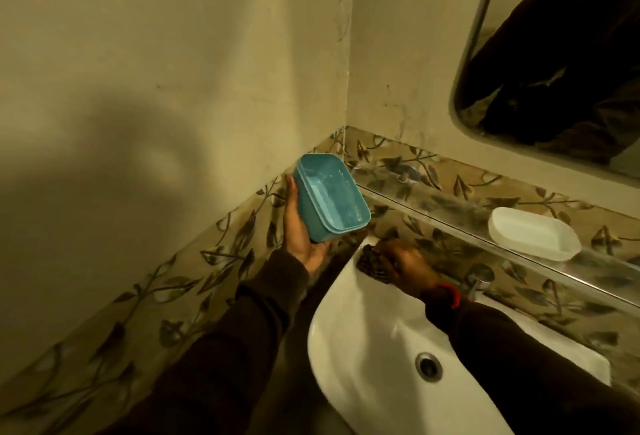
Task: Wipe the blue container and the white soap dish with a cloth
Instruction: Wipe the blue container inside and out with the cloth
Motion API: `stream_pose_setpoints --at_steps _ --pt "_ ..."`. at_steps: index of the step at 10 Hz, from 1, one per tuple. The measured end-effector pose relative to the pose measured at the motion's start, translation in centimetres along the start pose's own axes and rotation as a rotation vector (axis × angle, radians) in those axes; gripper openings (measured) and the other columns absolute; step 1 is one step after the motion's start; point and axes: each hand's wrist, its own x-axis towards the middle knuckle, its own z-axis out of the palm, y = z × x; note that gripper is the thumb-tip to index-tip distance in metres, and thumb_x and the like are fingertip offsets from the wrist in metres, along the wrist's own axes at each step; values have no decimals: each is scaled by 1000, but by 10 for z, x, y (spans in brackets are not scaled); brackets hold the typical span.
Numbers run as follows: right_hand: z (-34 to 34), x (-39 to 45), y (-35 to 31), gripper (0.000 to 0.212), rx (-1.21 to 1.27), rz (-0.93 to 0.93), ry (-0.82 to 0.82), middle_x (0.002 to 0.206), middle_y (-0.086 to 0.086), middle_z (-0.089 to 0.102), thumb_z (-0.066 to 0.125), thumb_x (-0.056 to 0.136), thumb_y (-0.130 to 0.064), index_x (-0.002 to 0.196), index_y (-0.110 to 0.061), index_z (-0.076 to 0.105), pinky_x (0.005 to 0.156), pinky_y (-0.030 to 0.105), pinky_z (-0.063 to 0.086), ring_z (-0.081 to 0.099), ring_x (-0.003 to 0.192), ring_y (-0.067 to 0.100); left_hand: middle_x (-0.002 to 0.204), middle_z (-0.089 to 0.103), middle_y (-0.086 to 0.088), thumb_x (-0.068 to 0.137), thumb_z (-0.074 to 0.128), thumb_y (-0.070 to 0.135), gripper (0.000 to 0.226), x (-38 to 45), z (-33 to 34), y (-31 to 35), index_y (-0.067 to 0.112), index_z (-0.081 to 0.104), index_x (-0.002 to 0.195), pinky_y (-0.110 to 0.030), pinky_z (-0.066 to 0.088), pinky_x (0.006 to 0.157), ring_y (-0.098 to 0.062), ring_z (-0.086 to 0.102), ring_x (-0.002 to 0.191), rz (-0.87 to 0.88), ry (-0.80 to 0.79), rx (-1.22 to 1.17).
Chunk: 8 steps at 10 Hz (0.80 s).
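My left hand holds the blue container up near the wall corner, its open side tilted toward me. Its inside looks wet or streaked. My right hand is blurred over the back left corner of the white sink, resting on a dark patterned cloth; whether the fingers grip the cloth is unclear. The white soap dish sits empty on the glass shelf to the right, apart from both hands.
A chrome tap stands at the sink's back rim behind my right wrist. The sink drain is near my right forearm. A mirror hangs above the shelf. Leaf-patterned tiles run along both walls.
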Motion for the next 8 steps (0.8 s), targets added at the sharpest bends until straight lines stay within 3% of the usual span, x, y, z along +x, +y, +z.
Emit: stream_pose_setpoints --at_steps 1,2,3,4,5,6,7,8 --pt "18 21 31 52 10 222 -90 130 24 54 59 91 -25 136 -2 47 102 46 40 52 119 41 132 68 -11 99 32 66 66 4 -4 -2 22 59 139 -56 49 104 -32 63 121 -23 -35 11" --pt "39 34 41 57 -209 294 -138 144 27 41 54 94 -29 144 -7 37 106 48 38 43 129 45 137 64 -12 101 30 65 67 4 -11 -6 21 53 145 -55 49 104 -32 61 125 -52 -77 -20" --pt "53 40 36 56 102 428 -77 94 12 75 33 91 -53 96 -20 78 62 32 58 73 78 27 134 67 -9 101 31 63 62 4 -18 -7 24 65 133 -52 53 99 -30 63 122 -70 -118 -41" --pt "62 39 42 35 -171 598 55 118 6 67 60 83 -49 109 -28 70 85 36 54 65 107 23 127 70 -7 103 26 59 60 4 -25 -3 24 68 128 -46 58 89 -27 68 115 -135 -126 -52" --pt "67 41 48 49 -109 454 -156 143 21 43 62 87 -36 130 -16 53 95 47 45 50 122 40 131 64 -9 103 28 57 61 3 -16 4 17 52 144 -48 57 91 -29 63 118 -115 -112 -91" --pt "58 32 39 45 -30 399 -48 141 23 44 55 92 -31 133 -14 50 79 36 54 55 113 37 133 61 -11 101 32 58 67 7 -15 3 14 45 149 -52 49 102 -33 56 123 -104 -159 -97" --pt "30 13 8 40 -17 223 158 124 18 51 54 93 -25 130 -11 53 62 15 44 57 94 26 130 64 -13 103 29 59 68 8 -15 1 12 46 149 -51 54 96 -33 60 119 -130 -199 -106" --pt "-16 -13 -34 36 218 94 372 113 8 55 54 91 -20 125 -10 55 82 32 50 53 97 13 133 66 -15 102 34 61 65 8 -10 -8 14 60 139 -52 56 94 -35 64 118 -143 -231 -212"
